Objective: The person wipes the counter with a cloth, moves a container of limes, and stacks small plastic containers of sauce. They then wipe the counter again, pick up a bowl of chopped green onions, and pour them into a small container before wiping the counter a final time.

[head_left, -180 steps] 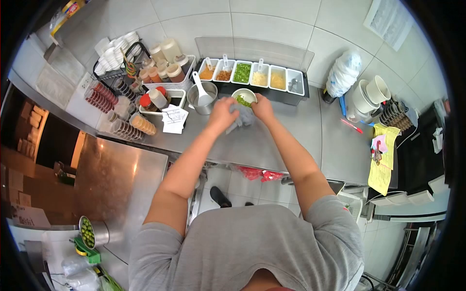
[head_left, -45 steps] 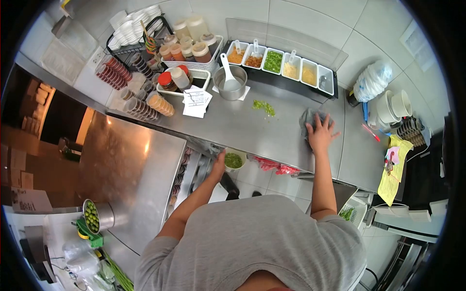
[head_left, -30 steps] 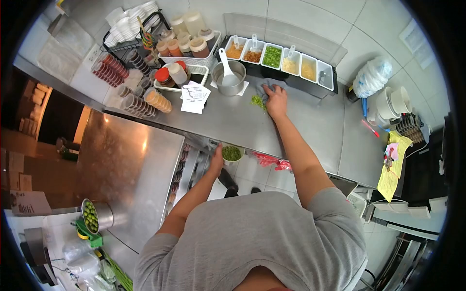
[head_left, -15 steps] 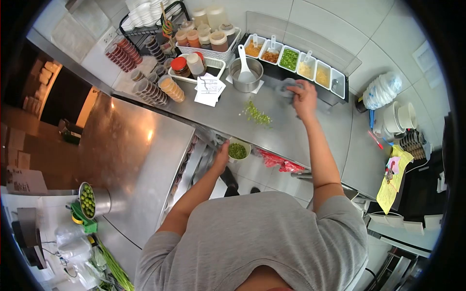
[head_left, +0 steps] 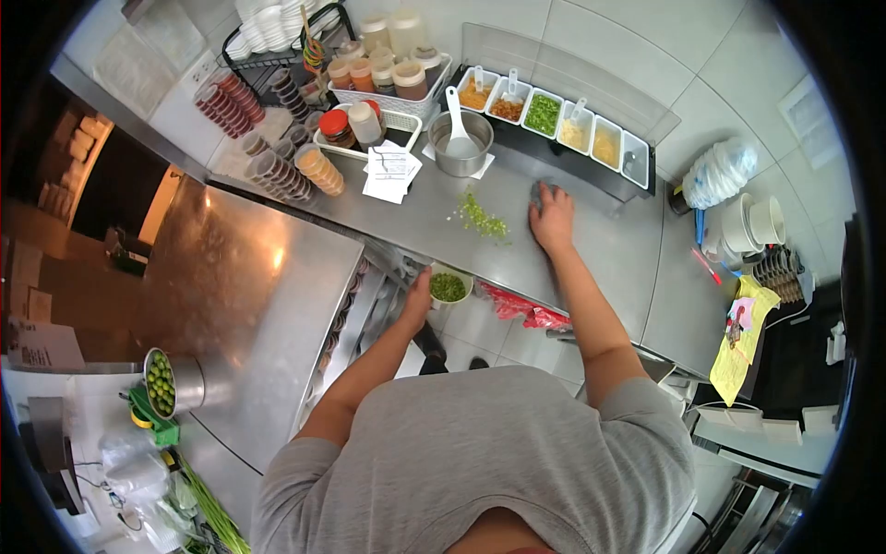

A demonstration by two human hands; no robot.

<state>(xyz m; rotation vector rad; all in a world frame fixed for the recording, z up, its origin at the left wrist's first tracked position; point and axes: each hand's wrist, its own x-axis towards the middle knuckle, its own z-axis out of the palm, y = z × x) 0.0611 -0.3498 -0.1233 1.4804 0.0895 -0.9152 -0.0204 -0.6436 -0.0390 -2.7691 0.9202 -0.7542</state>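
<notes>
My left hand [head_left: 420,291] grips the side of a round bowl [head_left: 449,287] of chopped greens, just off the counter's front edge. My right hand [head_left: 552,214] presses down on the steel counter [head_left: 369,222], its fingers over a grey cloth [head_left: 538,192] that shows only in part. Left of that hand, loose chopped greens [head_left: 483,218] lie scattered on the counter. Behind them is a steel pot [head_left: 461,159] with a white ladle [head_left: 457,125] in it.
A row of topping trays [head_left: 542,114] stands at the back. Paper slips [head_left: 389,173], sauce jars [head_left: 337,129] and stacked cups [head_left: 318,170] are at the left. White bowls [head_left: 766,220] and yellow paper [head_left: 743,342] are at the right. A pot of limes [head_left: 161,383] sits lower left.
My right hand has moved down and left with the cloth, from near the trays onto the counter beside the loose greens. My left hand still holds the bowl.
</notes>
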